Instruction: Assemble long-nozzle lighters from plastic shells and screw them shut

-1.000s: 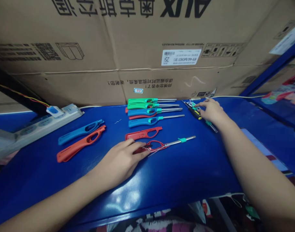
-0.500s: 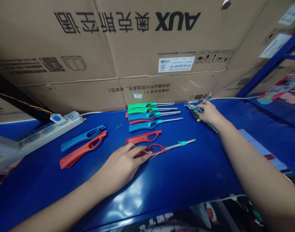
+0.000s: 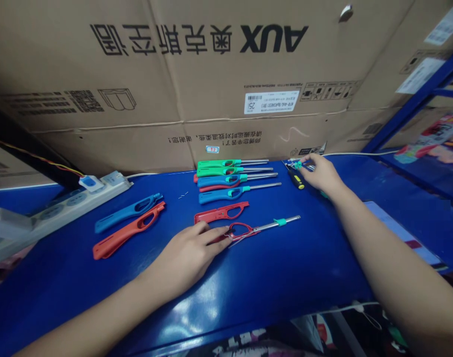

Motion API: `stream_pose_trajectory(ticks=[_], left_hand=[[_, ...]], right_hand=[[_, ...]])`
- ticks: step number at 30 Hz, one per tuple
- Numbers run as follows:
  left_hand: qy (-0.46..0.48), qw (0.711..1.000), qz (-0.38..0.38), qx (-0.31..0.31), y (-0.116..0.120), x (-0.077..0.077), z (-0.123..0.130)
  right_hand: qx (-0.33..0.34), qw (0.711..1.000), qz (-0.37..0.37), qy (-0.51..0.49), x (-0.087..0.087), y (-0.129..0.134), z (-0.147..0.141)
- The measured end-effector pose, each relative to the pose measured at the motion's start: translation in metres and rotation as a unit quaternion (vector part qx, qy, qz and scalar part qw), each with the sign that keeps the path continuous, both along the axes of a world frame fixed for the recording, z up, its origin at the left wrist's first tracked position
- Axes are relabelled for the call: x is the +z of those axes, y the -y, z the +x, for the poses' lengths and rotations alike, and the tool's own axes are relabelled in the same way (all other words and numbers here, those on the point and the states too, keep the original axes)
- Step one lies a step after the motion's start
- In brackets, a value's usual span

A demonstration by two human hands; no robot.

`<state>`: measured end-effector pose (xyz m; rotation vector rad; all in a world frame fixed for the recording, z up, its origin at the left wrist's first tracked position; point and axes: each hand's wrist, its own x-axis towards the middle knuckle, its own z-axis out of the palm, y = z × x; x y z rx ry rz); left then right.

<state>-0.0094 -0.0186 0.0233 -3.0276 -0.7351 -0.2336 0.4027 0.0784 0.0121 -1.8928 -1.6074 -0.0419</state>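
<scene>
Overhand, the left hand (image 3: 195, 250) pinches a red lighter (image 3: 254, 231); right hand (image 3: 320, 171) outstretched, grip unclear.

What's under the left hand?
Under the left hand is part of a red lighter casing; its loop shows, with a metal tube and teal collar beyond. Most of the grip is covered and unseen.

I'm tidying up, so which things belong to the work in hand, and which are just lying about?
Likely in use:
opened red lighter under the left hand
loose red shell
small green parts at the right hand
black-and-yellow tool
row of lighters
blue handle
orange handle

Likely lying about:
white power strip
cardboard box
flat pale item
</scene>
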Motion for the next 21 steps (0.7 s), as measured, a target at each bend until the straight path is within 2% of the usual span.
stream_pose_trajectory(ticks=[3, 4, 6, 9, 12, 14, 18, 21], left_hand=[[-0.01, 1.0, 0.004, 0.0, 0.001, 0.001, 0.0], [-0.012, 1.0, 0.006, -0.001, 0.001, 0.001, 0.001], [-0.015, 1.0, 0.008, -0.004, 0.001, 0.002, 0.001], [-0.014, 1.0, 0.005, -0.005, 0.002, 0.002, 0.002], [-0.008, 1.0, 0.001, -0.002, 0.002, 0.002, 0.002], [-0.004, 1.0, 0.0, -0.003, 0.002, 0.002, 0.002], [-0.001, 1.0, 0.0, -0.002, 0.001, 0.0, 0.002], [0.008, 1.0, -0.004, 0.007, 0.0, -0.003, 0.001]], right_hand=[[0.053, 0.998, 0.022, -0.029, 0.013, 0.008, -0.02], [0.091, 0.995, 0.026, -0.038, 0.017, 0.013, -0.028], [0.221, 0.974, 0.015, -0.051, 0.025, 0.024, -0.044], [0.319, 0.943, -0.099, 0.007, 0.034, 0.041, -0.065], [0.363, 0.9, -0.239, 0.036, 0.036, 0.052, -0.078], [0.379, 0.88, -0.282, 0.046, 0.035, 0.055, -0.082], [0.397, 0.884, -0.238, 0.063, 0.033, 0.055, -0.079], [0.42, 0.876, -0.228, 0.065, 0.029, 0.053, -0.075]])
